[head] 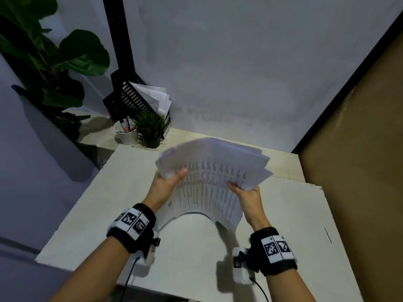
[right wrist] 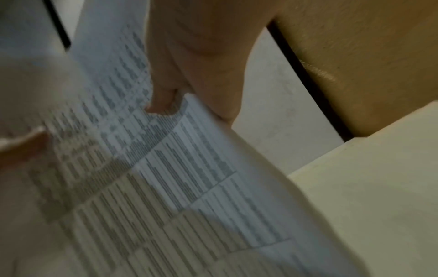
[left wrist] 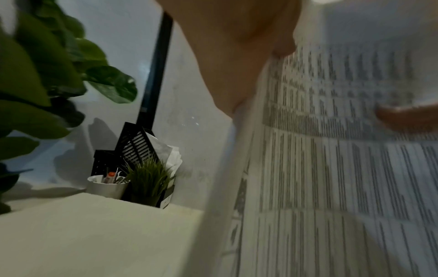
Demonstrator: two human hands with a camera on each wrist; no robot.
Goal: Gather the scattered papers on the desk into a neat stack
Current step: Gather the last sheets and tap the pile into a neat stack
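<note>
Head view shows the left hand (head: 166,184) and right hand (head: 248,196) each pinching a side of the papers (head: 209,182), held above the desk (head: 283,225), long axis pointing away, near edge sagging.

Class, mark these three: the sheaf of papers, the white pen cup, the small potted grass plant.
sheaf of papers (head: 207,184), head view, printed top sheet.
white pen cup (head: 127,136), head view, outer wall.
small potted grass plant (left wrist: 148,178), left wrist view, green blades.

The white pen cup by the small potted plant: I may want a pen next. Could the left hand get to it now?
Probably not yet: the left hand grips the sheaf of printed papers. The bare desk toward the white pen cup looks unobstructed once it lets go.
</note>
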